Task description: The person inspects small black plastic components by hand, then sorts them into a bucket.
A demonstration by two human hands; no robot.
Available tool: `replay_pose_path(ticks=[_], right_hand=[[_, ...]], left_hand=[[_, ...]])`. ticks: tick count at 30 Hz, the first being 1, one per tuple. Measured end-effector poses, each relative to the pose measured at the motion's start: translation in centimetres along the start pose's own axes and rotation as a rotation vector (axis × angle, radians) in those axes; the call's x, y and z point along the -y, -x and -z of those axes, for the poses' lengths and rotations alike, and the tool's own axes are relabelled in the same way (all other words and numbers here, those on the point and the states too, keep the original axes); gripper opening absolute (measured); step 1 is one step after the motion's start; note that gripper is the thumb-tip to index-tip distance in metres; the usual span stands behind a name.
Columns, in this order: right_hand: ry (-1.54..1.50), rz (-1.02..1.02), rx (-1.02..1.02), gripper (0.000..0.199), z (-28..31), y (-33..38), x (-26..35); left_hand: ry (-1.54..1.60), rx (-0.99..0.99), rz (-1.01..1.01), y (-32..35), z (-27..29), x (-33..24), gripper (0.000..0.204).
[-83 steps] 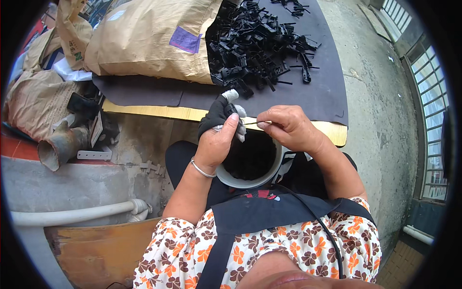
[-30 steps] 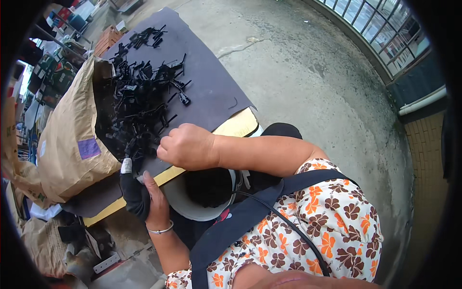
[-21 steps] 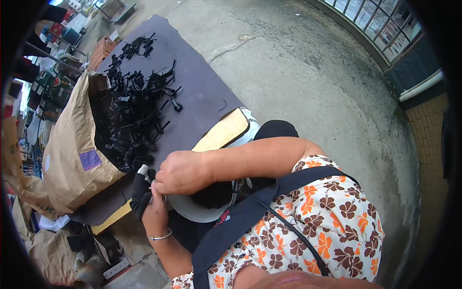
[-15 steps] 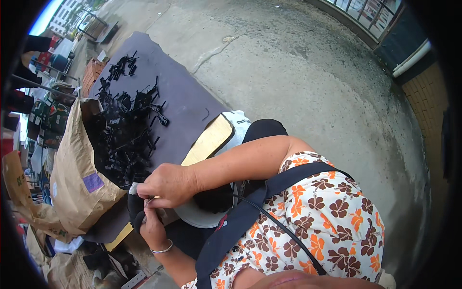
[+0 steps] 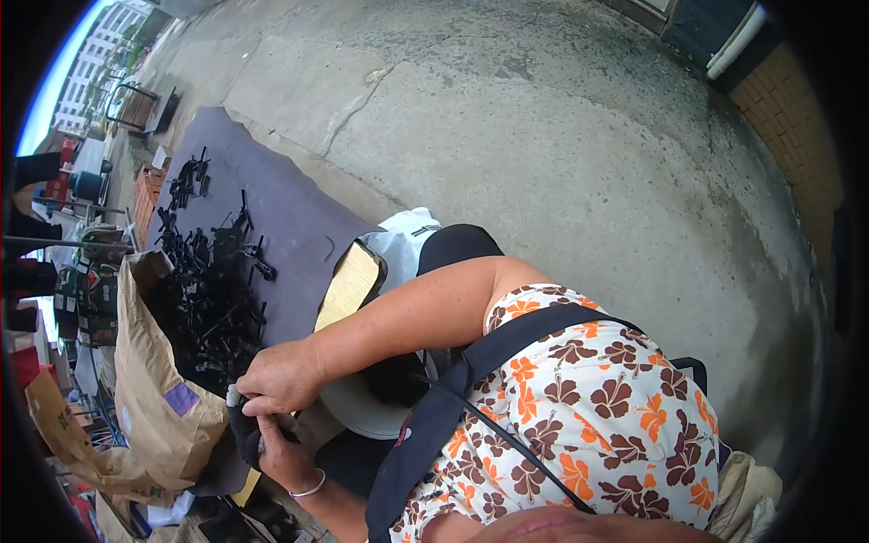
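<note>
My right hand (image 5: 282, 377) reaches in from the right, with its fingers closed and pressed together against my left hand. My left hand (image 5: 285, 462), with a silvery bangle on its wrist, is closed just below it. Dark black material (image 5: 243, 430) with a whitish tip (image 5: 233, 395) shows at the left fingers; I cannot tell whether it is a glove or a held part. What the fingertips pinch is hidden. Beyond them, a heap of small black parts with thin stems (image 5: 213, 303) lies on the purple-grey covered table (image 5: 281, 195).
A brown paper sack (image 5: 163, 389) stands at the left edge of the heap. A yellowish board (image 5: 348, 288) and a round grey-rimmed container (image 5: 362, 409) are by my right forearm. A white plastic bag (image 5: 403, 237) sits behind my knee. Concrete ground spreads to the right.
The whole view has shifted, so the table, sack and my hands now appear lower and further left. My hands remain together on the dark material.
</note>
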State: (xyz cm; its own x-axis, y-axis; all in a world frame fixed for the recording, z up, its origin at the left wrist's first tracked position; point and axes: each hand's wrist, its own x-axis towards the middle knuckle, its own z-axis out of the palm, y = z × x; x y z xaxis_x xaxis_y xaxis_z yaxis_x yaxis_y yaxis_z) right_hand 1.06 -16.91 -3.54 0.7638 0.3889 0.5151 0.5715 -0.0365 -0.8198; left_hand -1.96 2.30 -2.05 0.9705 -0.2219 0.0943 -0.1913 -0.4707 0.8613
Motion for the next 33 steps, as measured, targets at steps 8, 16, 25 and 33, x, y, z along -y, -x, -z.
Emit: replay_pose_path(ticks=[8,16,25,33], right_hand=[[0.019,0.035,-0.049,0.028,-0.7,0.5,0.1],[-0.181,-0.026,-0.1,0.028,-3.7,0.7,-0.7],[-0.233,-0.268,0.149,0.025,-1.5,2.4,1.3],[-0.166,-0.299,0.242,0.027,-2.3,1.5,1.3]], left_hand=[[0.02,-0.157,-0.049,0.8,-1.4,0.1,0.034],[-0.261,-0.21,-0.26,2.0,-3.3,-2.5,0.032],[0.283,-0.198,0.03,4.3,-3.8,-2.6,0.037],[0.03,-0.34,-0.231,4.0,-3.6,-1.1,0.033]])
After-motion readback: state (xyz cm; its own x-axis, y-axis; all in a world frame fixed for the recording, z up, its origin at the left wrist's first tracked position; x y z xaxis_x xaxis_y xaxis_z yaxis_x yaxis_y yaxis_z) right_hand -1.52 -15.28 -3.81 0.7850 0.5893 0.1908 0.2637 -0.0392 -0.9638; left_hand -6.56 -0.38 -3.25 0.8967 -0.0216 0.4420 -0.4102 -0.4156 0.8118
